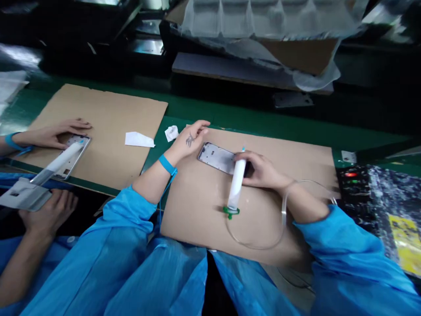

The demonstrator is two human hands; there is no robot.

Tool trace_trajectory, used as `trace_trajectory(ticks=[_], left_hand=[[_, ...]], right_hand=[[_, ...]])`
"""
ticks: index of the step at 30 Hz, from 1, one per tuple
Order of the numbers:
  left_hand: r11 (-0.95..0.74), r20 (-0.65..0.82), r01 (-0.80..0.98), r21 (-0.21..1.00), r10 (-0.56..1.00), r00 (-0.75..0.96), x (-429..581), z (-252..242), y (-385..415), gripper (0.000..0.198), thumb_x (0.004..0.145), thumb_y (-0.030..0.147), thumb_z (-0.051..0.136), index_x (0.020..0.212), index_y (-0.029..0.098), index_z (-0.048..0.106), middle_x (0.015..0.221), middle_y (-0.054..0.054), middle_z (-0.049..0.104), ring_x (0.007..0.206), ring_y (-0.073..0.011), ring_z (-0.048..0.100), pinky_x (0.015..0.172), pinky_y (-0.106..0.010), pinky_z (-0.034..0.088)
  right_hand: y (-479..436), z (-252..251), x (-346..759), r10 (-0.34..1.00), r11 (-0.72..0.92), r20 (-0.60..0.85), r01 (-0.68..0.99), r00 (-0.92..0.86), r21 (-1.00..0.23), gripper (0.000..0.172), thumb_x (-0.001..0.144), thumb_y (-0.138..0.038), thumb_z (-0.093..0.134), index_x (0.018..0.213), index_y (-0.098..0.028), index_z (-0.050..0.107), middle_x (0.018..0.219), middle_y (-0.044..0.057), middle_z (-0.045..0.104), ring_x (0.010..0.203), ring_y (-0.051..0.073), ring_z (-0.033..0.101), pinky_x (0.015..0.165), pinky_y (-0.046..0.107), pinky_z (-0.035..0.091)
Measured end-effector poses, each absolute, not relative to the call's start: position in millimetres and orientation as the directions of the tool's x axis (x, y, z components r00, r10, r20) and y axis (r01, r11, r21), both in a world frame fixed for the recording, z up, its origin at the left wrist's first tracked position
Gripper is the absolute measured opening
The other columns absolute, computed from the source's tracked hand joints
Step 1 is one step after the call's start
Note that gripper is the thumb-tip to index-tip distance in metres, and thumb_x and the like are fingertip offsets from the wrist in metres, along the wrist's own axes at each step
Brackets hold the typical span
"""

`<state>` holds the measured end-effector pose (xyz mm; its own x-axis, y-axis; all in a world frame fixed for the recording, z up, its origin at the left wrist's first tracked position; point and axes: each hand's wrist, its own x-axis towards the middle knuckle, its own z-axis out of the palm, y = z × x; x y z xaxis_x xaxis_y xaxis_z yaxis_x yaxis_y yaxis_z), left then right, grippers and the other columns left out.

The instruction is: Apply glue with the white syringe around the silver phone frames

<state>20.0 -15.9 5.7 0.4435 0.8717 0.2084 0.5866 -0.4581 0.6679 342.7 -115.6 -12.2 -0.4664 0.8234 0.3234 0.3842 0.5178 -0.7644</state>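
Note:
A white syringe [236, 186] with a blue tip and a green cap leans in the fingers of my right hand [263, 171], which is closed around its upper part. From the green cap [231, 211] a clear tube [258, 247] loops over the cardboard toward the right. Beneath the syringe's tip end lies a flat silver-grey phone frame [215, 157], partly covered by my right hand. My left hand [190, 139] is open and holds nothing, its fingers stretched out just beyond the frame's left end. A blue wrist strap [168, 165] circles my left wrist.
At left, a co-worker's hands [54, 134] work with a large syringe [59, 162] over another phone frame [86, 142]. White paper scraps [140, 139] lie between us. A black device [355, 193] with a red light stands right. Clear plastic trays [266, 19] are stacked behind.

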Motion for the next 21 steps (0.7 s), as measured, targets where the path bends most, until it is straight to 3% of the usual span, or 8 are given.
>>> trace_trajectory(ticks=[4, 8, 10, 13, 14, 16, 18, 21], left_hand=[[-0.532, 0.161, 0.502, 0.682, 0.778, 0.607, 24.2, 22.5, -30.0, 0.054, 0.117, 0.056, 0.046, 0.143, 0.018, 0.074, 0.14, -0.014, 0.083, 0.135, -0.0303, 0.077, 0.123, -0.047, 0.059], [-0.309, -0.121, 0.487, 0.817, 0.734, 0.668, 23.0, 37.2, -41.2, 0.053, 0.115, 0.053, 0.049, 0.15, 0.018, 0.068, 0.093, -0.005, 0.085, 0.083, -0.0235, 0.084, 0.082, -0.036, 0.068], [-0.278, -0.157, 0.486, 0.828, 0.718, 0.678, 23.3, 37.2, -41.8, 0.051, 0.111, 0.051, 0.058, 0.148, 0.018, 0.069, 0.086, -0.003, 0.082, 0.077, -0.0226, 0.082, 0.078, -0.035, 0.067], [-0.462, 0.042, 0.503, 0.731, 0.766, 0.642, 25.3, 28.1, -36.0, 0.065, 0.099, 0.06, 0.076, 0.147, 0.016, 0.072, 0.116, -0.012, 0.086, 0.113, -0.031, 0.083, 0.109, -0.048, 0.065], [-0.534, 0.106, 0.507, 0.676, 0.752, 0.651, 25.8, 24.1, -33.0, 0.075, 0.094, 0.066, 0.082, 0.149, 0.016, 0.072, 0.136, -0.016, 0.082, 0.132, -0.0362, 0.077, 0.123, -0.055, 0.058], [-0.636, 0.131, 0.498, 0.589, 0.684, 0.718, 25.9, 17.4, -27.1, 0.089, 0.086, 0.073, 0.09, 0.155, 0.019, 0.071, 0.169, -0.019, 0.064, 0.166, -0.0448, 0.051, 0.142, -0.064, 0.037], [-0.67, 0.073, 0.488, 0.56, 0.626, 0.776, 25.0, 13.7, -23.3, 0.084, 0.088, 0.075, 0.091, 0.153, 0.025, 0.074, 0.181, -0.015, 0.053, 0.178, -0.0468, 0.03, 0.146, -0.07, 0.023], [-0.674, 0.034, 0.475, 0.566, 0.595, 0.803, 23.9, 12.2, -22.7, 0.067, 0.094, 0.071, 0.088, 0.146, 0.03, 0.078, 0.182, -0.01, 0.052, 0.181, -0.0464, 0.025, 0.147, -0.072, 0.019]], right_hand=[[-105.4, -5.4, 322.6, 0.762, 0.609, 0.342, 0.429, -0.549, -0.667, 0.045, 0.082, -0.051, 0.095, 0.115, -0.034, 0.07, 0.11, 0.007, 0.083, 0.112, 0.04, 0.082, 0.114, 0.067, 0.065], [-99.9, -1.6, 324.0, 0.783, 0.6, 0.364, 0.455, -0.505, -0.658, 0.045, 0.084, -0.057, 0.094, 0.113, -0.034, 0.067, 0.113, 0.005, 0.085, 0.109, 0.039, 0.084, 0.135, 0.076, 0.047], [-102.4, -3.0, 324.8, 0.785, 0.591, 0.363, 0.435, -0.501, -0.679, 0.046, 0.086, -0.055, 0.093, 0.116, -0.034, 0.066, 0.123, 0.007, 0.085, 0.118, 0.04, 0.084, 0.137, 0.075, 0.045], [-108.9, -10.5, 322.3, 0.791, 0.52, 0.303, 0.323, -0.532, -0.79, 0.045, 0.092, -0.052, 0.088, 0.124, -0.034, 0.062, 0.134, 0.009, 0.085, 0.143, 0.038, 0.076, 0.13, 0.067, 0.054], [-110.7, -13.6, 320.4, 0.788, 0.484, 0.282, 0.267, -0.547, -0.833, 0.045, 0.095, -0.053, 0.086, 0.126, -0.035, 0.06, 0.135, 0.009, 0.085, 0.149, 0.037, 0.073, 0.128, 0.065, 0.056], [-112.4, -18.1, 315.1, 0.794, 0.411, 0.277, 0.143, -0.541, -0.9, 0.046, 0.098, -0.059, 0.082, 0.126, -0.036, 0.055, 0.13, 0.008, 0.087, 0.154, 0.035, 0.07, 0.125, 0.063, 0.058], [-111.1, -16.3, 308.2, 0.857, 0.358, 0.313, 0.038, -0.409, -0.933, 0.05, 0.097, -0.071, 0.079, 0.119, -0.036, 0.051, 0.114, 0.006, 0.09, 0.143, 0.036, 0.077, 0.12, 0.063, 0.061], [-107.2, 0.6, 295.9, 0.962, 0.267, 0.269, -0.052, -0.043, -0.962, 0.054, 0.092, -0.082, 0.076, 0.112, -0.038, 0.052, 0.081, -0.003, 0.082, 0.096, 0.033, 0.088, 0.097, 0.056, 0.069]])
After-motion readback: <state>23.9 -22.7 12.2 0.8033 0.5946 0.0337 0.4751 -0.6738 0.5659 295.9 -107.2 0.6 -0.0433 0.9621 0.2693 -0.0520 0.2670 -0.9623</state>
